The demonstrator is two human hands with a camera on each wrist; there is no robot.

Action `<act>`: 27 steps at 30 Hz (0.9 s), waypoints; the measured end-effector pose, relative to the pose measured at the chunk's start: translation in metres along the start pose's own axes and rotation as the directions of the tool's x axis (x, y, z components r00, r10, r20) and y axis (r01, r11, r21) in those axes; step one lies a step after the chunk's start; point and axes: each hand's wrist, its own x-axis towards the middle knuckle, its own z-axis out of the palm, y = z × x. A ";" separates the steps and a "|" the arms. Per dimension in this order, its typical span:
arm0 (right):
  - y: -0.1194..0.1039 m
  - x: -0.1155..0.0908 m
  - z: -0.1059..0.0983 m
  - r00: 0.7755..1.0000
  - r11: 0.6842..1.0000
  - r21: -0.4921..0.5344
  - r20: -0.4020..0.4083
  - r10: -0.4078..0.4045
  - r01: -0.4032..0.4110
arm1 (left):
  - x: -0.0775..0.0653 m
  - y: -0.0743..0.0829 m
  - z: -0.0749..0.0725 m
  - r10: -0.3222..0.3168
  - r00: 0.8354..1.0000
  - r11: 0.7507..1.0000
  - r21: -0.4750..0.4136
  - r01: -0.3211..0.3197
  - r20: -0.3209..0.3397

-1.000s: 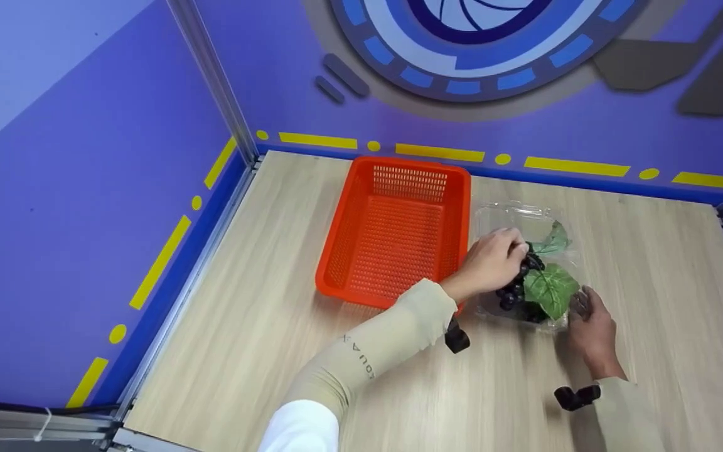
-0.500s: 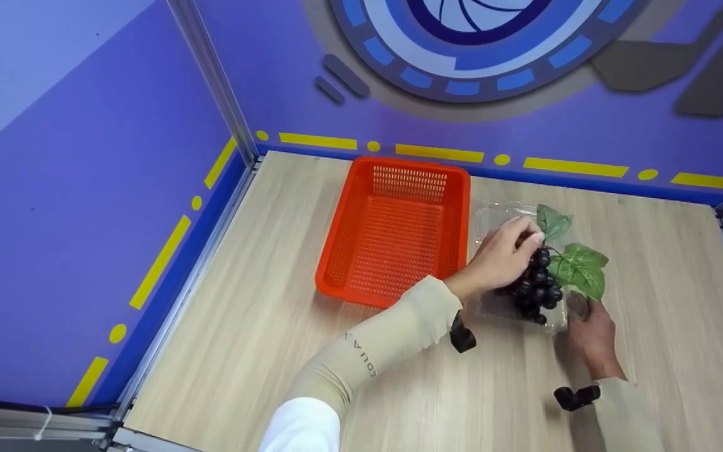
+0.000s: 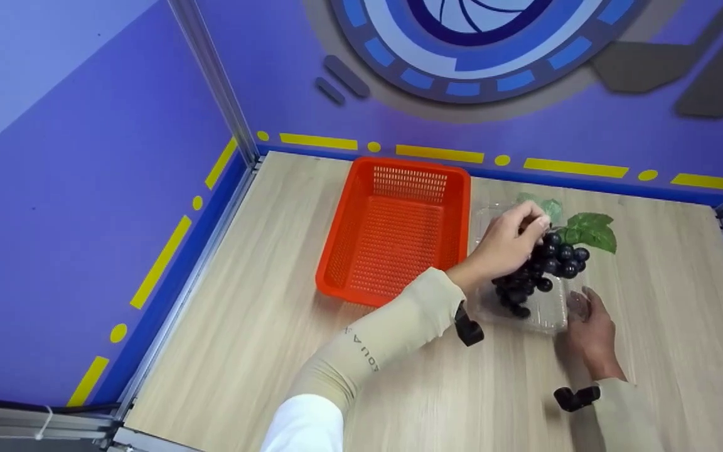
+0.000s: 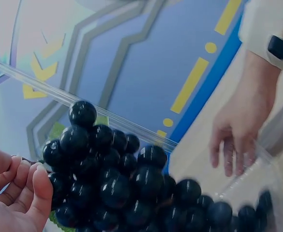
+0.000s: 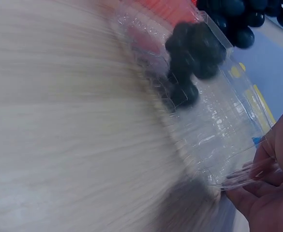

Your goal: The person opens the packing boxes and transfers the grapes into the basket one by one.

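A bunch of dark grapes [image 3: 565, 254] with green leaves [image 3: 594, 231] hangs from my left hand [image 3: 506, 245], which pinches it at the stem. In the left wrist view the fingertips meet the thumb beside the grapes [image 4: 114, 186]. Below is a clear plastic box [image 3: 546, 311] on the tabletop; part of the bunch still hangs within its outline. My right hand [image 3: 594, 333] grips the box's near right corner. The right wrist view has the thumb and fingers of this hand [image 5: 272, 193] on either side of the clear plastic edge [image 5: 228, 174].
An orange-red perforated basket [image 3: 396, 245] stands immediately left of the plastic box, with nothing in it. Behind both rises a blue-purple panel [image 3: 311, 113] with yellow marks. Another panel [image 3: 104, 220] bounds the left side of the wooden tabletop [image 3: 261, 301].
My left hand has moved up and away to the back right, lifting the grapes from low in the box. The leaves have swung toward the back. My right hand stays at the corner.
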 end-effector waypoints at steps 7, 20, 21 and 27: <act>0.000 0.000 0.001 1.000 1.000 0.012 -0.013 -0.001 0.001 | 0.008 0.014 -0.010 -0.001 0.998 0.999 -0.037 -0.001 -0.059; 0.001 -0.001 0.002 0.999 0.998 0.031 0.031 0.045 -0.046 | 0.017 0.039 -0.037 0.040 0.987 0.971 -0.226 -0.076 -0.157; 0.001 -0.001 0.002 0.998 0.998 0.034 0.033 0.051 -0.052 | 0.017 0.041 -0.039 0.051 0.985 0.968 -0.235 -0.090 -0.166; 0.001 -0.001 0.002 0.998 0.998 0.038 0.038 0.056 -0.057 | 0.017 0.051 -0.054 0.105 0.967 0.955 -0.246 -0.163 -0.233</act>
